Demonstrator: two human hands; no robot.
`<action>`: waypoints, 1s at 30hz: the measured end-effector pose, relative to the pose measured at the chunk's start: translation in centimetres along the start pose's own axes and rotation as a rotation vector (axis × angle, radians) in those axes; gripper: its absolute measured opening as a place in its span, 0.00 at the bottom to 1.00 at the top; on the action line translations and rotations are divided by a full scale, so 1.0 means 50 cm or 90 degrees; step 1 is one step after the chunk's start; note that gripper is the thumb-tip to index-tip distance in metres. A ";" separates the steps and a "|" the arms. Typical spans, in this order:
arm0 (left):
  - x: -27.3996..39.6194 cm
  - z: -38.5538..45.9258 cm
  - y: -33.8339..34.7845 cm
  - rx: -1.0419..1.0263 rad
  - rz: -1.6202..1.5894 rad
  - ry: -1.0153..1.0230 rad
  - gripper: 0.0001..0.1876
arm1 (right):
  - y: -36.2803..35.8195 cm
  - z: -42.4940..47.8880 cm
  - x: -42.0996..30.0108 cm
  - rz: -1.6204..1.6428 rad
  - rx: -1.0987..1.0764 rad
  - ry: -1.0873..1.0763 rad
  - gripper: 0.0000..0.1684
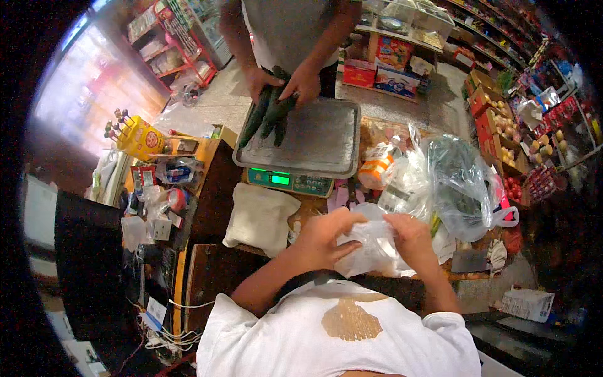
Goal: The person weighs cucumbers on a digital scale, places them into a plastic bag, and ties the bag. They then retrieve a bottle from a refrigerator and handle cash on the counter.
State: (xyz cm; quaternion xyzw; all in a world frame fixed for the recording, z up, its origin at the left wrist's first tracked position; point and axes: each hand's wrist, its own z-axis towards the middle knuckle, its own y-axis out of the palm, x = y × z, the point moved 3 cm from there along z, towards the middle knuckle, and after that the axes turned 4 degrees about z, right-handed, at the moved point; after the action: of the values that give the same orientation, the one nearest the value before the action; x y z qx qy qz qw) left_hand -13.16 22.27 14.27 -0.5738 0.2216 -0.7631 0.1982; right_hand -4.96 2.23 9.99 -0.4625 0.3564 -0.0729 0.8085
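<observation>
Close in front of my chest is a translucent white plastic bag [370, 249]. My left hand [325, 235] pinches its upper edge from one side. The fingers of my right hand [413, 238] grip the opposite side of its rim. Beyond my hands stands a digital scale [301, 184] with a lit green display and a metal tray [325, 136] on top. Across the counter, another person's two hands [301, 87] hold several dark green cucumbers [271, 115] over the left part of that tray.
A folded whitish cloth [259, 217] lies left of my left forearm. Filled clear plastic bags [457, 184] and an orange-and-white container [376, 170] crowd the counter's right. A yellow tub of lollipops [141, 137] tops the left-hand stand. Produce crates [501, 122] line the right.
</observation>
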 end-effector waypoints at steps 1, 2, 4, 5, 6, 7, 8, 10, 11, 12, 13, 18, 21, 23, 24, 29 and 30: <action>-0.019 -0.010 -0.020 0.001 0.033 -0.005 0.16 | -0.004 0.014 -0.015 -0.037 0.004 -0.001 0.21; -0.044 -0.024 -0.038 -0.018 0.201 -0.020 0.21 | -0.009 0.036 -0.039 -0.054 0.003 -0.009 0.20; -0.112 -0.050 -0.073 0.067 0.317 0.023 0.20 | -0.015 0.076 -0.076 -0.122 -0.016 -0.004 0.19; -0.144 -0.067 -0.091 0.111 0.379 0.043 0.20 | -0.014 0.096 -0.092 -0.153 -0.025 -0.004 0.19; -0.172 -0.079 -0.112 0.146 0.430 0.039 0.20 | -0.018 0.119 -0.110 -0.218 -0.004 -0.051 0.17; -0.193 -0.085 -0.142 0.189 0.489 0.039 0.20 | -0.024 0.139 -0.125 -0.234 0.041 -0.055 0.17; -0.208 -0.088 -0.166 0.234 0.546 0.039 0.19 | -0.032 0.157 -0.139 -0.250 0.085 -0.058 0.17; -0.240 -0.100 -0.191 0.207 0.471 -0.111 0.19 | -0.051 0.192 -0.155 -0.314 0.172 -0.055 0.18; -0.255 -0.111 -0.201 0.188 0.430 -0.186 0.19 | -0.062 0.205 -0.142 -0.333 0.195 -0.036 0.19; -0.270 -0.120 -0.203 0.137 0.395 -0.184 0.18 | -0.076 0.205 -0.125 -0.351 0.215 -0.009 0.19; -0.296 -0.139 -0.201 0.079 0.361 -0.194 0.18 | -0.081 0.211 -0.128 -0.359 0.227 0.019 0.19; -0.354 -0.134 -0.249 0.037 0.188 -0.255 0.21 | -0.147 0.252 -0.118 -0.364 0.154 -0.024 0.14; -0.205 -0.100 -0.340 0.240 -0.118 -0.130 0.21 | -0.253 0.239 -0.223 -0.376 0.343 -0.063 0.18; -0.082 -0.078 -0.358 0.413 0.064 0.157 0.20 | -0.322 0.163 -0.302 -0.407 0.536 -0.131 0.18; -0.042 -0.101 -0.373 0.517 0.196 0.283 0.20 | -0.312 0.137 -0.303 -0.375 0.613 -0.195 0.18; -0.205 -0.035 -0.279 0.180 0.595 0.074 0.14 | -0.121 0.097 -0.122 -0.355 0.212 -0.107 0.19; -0.284 -0.039 -0.260 0.147 0.513 -0.031 0.15 | -0.080 0.097 -0.067 -0.329 0.089 -0.051 0.19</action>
State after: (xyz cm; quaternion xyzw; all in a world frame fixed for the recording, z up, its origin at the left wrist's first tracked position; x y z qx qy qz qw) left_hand -11.93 41.07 9.97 -0.4331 0.3365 -0.6307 0.5490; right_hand -3.46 4.88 16.44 -0.4837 0.1883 -0.2827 0.8066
